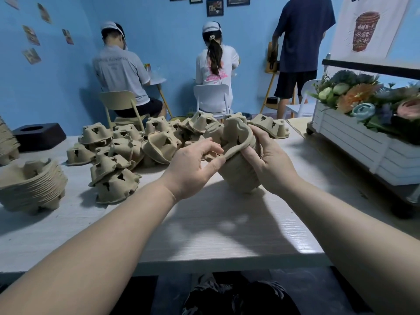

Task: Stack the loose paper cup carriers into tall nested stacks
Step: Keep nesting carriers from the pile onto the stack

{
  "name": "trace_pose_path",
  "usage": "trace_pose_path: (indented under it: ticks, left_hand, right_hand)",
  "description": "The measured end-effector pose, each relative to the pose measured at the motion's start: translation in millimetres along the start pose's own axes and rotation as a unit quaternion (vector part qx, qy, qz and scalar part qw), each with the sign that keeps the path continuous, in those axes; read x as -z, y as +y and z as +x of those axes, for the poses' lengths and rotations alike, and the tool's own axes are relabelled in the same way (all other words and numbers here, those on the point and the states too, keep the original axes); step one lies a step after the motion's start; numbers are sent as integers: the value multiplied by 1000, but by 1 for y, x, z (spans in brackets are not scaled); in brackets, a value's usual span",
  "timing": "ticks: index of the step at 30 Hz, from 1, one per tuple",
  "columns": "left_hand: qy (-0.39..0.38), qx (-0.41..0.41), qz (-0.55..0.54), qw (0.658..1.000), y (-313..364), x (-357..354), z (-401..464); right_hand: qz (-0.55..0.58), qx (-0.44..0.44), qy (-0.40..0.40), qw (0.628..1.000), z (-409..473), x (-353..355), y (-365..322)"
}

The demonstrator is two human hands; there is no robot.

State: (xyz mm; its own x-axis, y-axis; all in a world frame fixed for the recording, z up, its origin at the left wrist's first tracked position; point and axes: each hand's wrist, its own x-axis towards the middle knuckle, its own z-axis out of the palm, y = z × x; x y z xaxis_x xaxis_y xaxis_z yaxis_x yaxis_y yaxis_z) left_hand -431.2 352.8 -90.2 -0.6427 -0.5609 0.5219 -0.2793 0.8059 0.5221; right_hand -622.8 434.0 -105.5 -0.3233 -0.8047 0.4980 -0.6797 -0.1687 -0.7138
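Currently nesting step in hand. Both hands hold a short stack (238, 173) tilted above the table (204, 228), just in front of the loose pile (141, 144). Right hand (270, 164) grips the stack's side and rim; left hand (193, 169) pinches the top carrier's (236, 133) rim, seemingly seating it. A finished stack (31, 185) lies well left of the pile. Next, judged: press the top carrier flush, then take another from the pile.

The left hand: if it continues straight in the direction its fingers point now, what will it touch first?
The left hand points right and slightly away, already pinching the rim of the held stack of carriers, which the right hand grips. It would press into that stack first.
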Motion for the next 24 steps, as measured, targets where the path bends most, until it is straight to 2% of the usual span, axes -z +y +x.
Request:
trace_pose_path:
  ticks: [4, 10, 14, 19, 24]
  left_hand:
    - [5, -3, 25, 1000, 1, -10, 4]
    - [0, 79, 3, 997, 4, -24, 12]
    - [-43, 164, -54, 984, -1, -33, 24]
    - [-60, 177, -114, 976, -18, -44, 49]
    - [-76, 219, -133, 964, -39, -35, 76]
  right_hand:
    - [28, -41, 5, 999, 1, 6, 1]
    - [65, -80, 27, 994, 9, 18, -2]
    - [74, -135, 27, 988, 24, 21, 5]
    - [145, -181, 32, 972, 51, 9, 15]
    - [179, -242, 0, 954, 77, -3, 26]
